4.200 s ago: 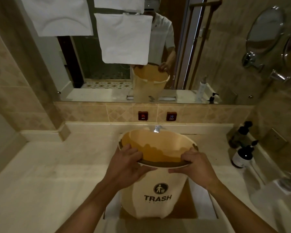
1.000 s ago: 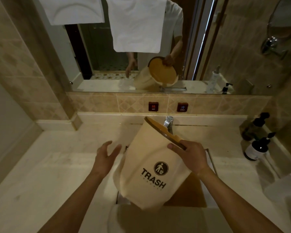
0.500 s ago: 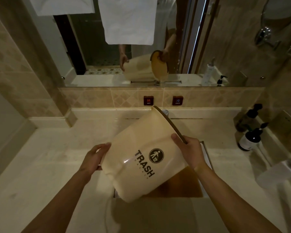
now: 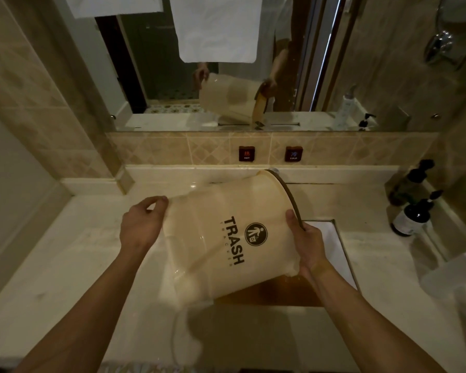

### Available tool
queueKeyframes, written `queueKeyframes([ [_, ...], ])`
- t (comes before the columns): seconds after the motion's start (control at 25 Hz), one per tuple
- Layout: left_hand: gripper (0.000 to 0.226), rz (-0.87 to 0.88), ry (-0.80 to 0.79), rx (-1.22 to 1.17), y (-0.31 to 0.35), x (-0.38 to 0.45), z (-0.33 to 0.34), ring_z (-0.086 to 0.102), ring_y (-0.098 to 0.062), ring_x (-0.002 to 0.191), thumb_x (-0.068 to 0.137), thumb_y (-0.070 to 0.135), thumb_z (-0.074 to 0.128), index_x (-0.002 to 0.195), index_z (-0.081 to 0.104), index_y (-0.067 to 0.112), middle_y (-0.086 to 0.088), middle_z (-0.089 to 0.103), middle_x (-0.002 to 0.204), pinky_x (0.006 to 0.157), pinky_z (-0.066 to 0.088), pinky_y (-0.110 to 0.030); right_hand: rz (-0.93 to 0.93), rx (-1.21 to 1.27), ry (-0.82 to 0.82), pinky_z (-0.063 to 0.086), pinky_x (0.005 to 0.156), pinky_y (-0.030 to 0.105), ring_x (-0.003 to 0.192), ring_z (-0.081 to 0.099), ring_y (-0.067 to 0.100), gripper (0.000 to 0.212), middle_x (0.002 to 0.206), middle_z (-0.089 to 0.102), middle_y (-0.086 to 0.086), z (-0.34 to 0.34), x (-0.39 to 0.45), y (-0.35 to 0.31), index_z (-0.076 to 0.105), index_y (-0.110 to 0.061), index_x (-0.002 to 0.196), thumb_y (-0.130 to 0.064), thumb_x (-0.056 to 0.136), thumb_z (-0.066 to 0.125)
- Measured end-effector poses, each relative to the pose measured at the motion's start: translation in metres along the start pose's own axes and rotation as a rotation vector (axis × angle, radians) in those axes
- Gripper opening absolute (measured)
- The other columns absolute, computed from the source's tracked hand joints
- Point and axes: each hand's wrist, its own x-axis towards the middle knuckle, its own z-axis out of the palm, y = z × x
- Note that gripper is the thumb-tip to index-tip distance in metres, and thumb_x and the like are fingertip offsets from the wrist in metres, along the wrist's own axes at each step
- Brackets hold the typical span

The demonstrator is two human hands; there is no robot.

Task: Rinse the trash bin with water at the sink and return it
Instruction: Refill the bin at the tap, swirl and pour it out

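The cream plastic trash bin (image 4: 226, 238) lies tipped over the sink (image 4: 331, 238), right hand (image 4: 306, 243) gripping its rim, left hand (image 4: 140, 224) cupping its base, probably to drain it.

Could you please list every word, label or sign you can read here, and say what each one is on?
"TRASH": on the side of the trash bin, beside a round litter pictogram; the smaller line under it is unreadable.
"HOT": left wall button.
"COLD": right wall button.
Pump bottle label: too blurred to read.

One head-worn wide-angle view, looking forward and steeply down, close over the sink (image 4: 336, 238); the mirror (image 4: 307, 76) ahead fills its top.
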Motion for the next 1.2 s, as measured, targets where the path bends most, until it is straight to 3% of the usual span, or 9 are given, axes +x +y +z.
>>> queueKeyframes([
  [0.16, 0.044, 0.068, 0.105, 0.053, 0.016, 0.0, -0.013, 0.065, -0.029, 0.09, 0.089, 0.057, 0.047, 0.118, 0.069, 0.032, -0.007, 0.072, 0.097, 0.086, 0.05, -0.038, 0.007, 0.054, -0.012, 0.056, 0.084, 0.046, 0.094, 0.068, 0.025, 0.036, 0.096, 0.075, 0.004, 0.008, 0.003, -0.003, 0.072, -0.019, 0.087, -0.054, 0.083, 0.063],
  [0.36, 0.048, 0.168, 0.202, 0.051, 0.052, -0.003, -0.03, 0.064, -0.028, 0.098, 0.091, 0.059, 0.042, 0.117, 0.069, 0.03, 0.0, 0.07, 0.093, 0.086, 0.047, -0.041, 0.012, 0.167, -0.046, 0.058, 0.084, 0.047, 0.098, 0.07, 0.024, 0.052, 0.103, 0.075, 0.004, 0.016, 0.004, -0.004, 0.072, -0.013, 0.106, -0.057, 0.081, 0.064],
  [0.6, 0.049, 0.36, 0.184, 0.094, 0.095, -0.003, -0.036, 0.064, -0.025, 0.104, 0.091, 0.062, 0.04, 0.121, 0.066, 0.034, 0.0, 0.072, 0.11, 0.085, 0.049, -0.037, 0.022, 0.325, -0.099, 0.051, 0.091, 0.059, 0.108, 0.066, 0.031, 0.067, 0.117, 0.07, 0.01, 0.013, 0.002, -0.003, 0.065, -0.014, 0.12, -0.064, 0.075, 0.068],
  [0.76, 0.056, 0.412, 0.157, 0.075, 0.111, -0.001, -0.03, 0.066, -0.019, 0.1, 0.085, 0.07, 0.037, 0.12, 0.067, 0.037, 0.005, 0.073, 0.109, 0.09, 0.053, -0.042, 0.057, 0.439, -0.138, 0.047, 0.092, 0.066, 0.113, 0.062, 0.039, 0.074, 0.125, 0.065, 0.015, 0.009, 0.001, -0.001, 0.06, -0.012, 0.127, -0.063, 0.075, 0.071],
  [1.2, 0.046, 0.391, 0.117, 0.114, 0.104, -0.008, -0.031, 0.065, -0.026, 0.103, 0.092, 0.06, 0.041, 0.12, 0.066, 0.034, -0.001, 0.072, 0.111, 0.087, 0.051, -0.041, 0.111, 0.393, -0.104, 0.049, 0.091, 0.063, 0.107, 0.065, 0.038, 0.078, 0.119, 0.068, 0.015, 0.009, -0.011, 0.003, 0.064, -0.011, 0.121, -0.067, 0.069, 0.073],
])
